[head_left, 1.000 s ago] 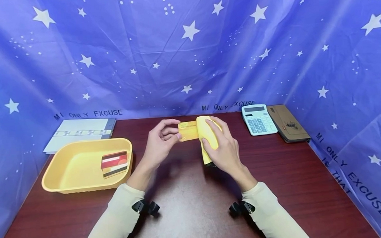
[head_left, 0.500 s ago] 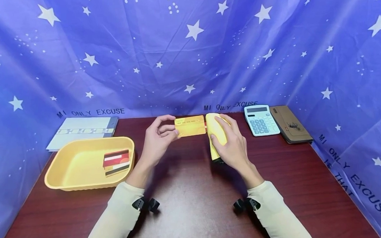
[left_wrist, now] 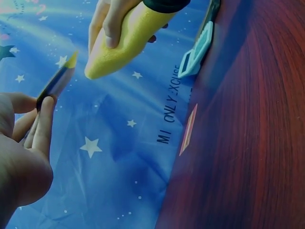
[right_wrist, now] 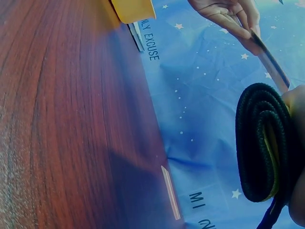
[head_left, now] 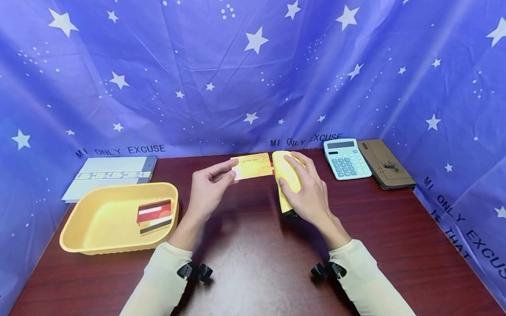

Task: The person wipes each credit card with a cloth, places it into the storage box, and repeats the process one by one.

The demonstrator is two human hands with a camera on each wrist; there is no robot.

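Observation:
My left hand [head_left: 209,186] pinches a yellow bank card [head_left: 251,166] by its left end, thumb in front and fingers behind, above the back of the table. A narrow gap separates the card from a yellow rolled bundle [head_left: 286,180] that my right hand [head_left: 308,188] grips from above. Dark, fuzzy fabric shows in a spiral at the end of the roll [left_wrist: 124,40] in the right wrist view; its exact kind is unclear. Another card [left_wrist: 189,130] lies on the table near the backdrop, seen edge-on by the wrist cameras and mostly hidden in the head view.
A yellow basin [head_left: 107,244] with a red card [head_left: 153,211] and a yellow card [head_left: 155,225] stands at left, before a white-and-grey box or folder [head_left: 108,177]. At back right are a calculator [head_left: 346,159] and a brown wallet [head_left: 386,165]. A starry curtain [head_left: 213,60] surrounds the table.
A second ago the yellow roll overlapped the card's right end; the roll has shifted right, leaving a gap. My left fingers have drawn together on the card, which has shifted slightly left since half a second ago.

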